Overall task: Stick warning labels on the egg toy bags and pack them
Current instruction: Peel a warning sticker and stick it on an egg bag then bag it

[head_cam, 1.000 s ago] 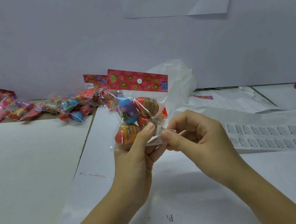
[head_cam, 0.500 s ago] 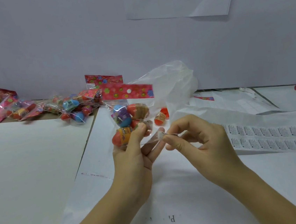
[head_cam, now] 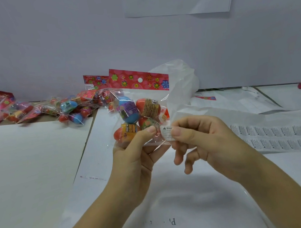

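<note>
Raised again, the egg bag (head_cam: 139, 103) hangs left of the label sheet (head_cam: 278, 137). My left hand (head_cam: 134, 158) grips its bottom steady while my right hand (head_cam: 210, 139) pinches the warning label (head_cam: 167, 133) onto its corner.

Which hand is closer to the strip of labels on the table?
Right. The right hand is just left of the label strip; the left hand, farther left, holds the egg bag.

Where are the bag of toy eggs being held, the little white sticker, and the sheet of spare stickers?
Clear plastic egg toy bag (head_cam: 124, 80): head view, red flowered header card.
Small white warning label (head_cam: 167, 133): head view, its printed middle.
White sheet of printed labels (head_cam: 278, 131): head view, upper row.
</note>
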The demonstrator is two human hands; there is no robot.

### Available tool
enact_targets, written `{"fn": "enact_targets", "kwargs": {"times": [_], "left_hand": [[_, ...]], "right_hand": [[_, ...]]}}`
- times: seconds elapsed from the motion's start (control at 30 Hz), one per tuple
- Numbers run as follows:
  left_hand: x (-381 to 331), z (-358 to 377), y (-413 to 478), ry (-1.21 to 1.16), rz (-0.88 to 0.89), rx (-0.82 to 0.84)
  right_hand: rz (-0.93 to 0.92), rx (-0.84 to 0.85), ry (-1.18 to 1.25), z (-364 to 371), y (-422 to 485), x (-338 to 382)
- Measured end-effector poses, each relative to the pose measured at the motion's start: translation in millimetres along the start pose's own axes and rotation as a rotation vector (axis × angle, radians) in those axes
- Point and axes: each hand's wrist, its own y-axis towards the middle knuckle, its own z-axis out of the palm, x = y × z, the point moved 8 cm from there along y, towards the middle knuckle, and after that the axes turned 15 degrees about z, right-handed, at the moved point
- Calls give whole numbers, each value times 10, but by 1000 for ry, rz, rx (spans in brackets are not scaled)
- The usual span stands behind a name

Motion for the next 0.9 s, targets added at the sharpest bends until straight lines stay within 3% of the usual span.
{"fn": "enact_targets", "kwargs": {"times": [0.43,0.9], "left_hand": [[-9,71,-16,-25,41,86],[7,24,-32,18,44,22]], "right_hand": [[-16,-126,43,-6,-1,-37],[-30,-194,17,-13,-29,-40]]}}
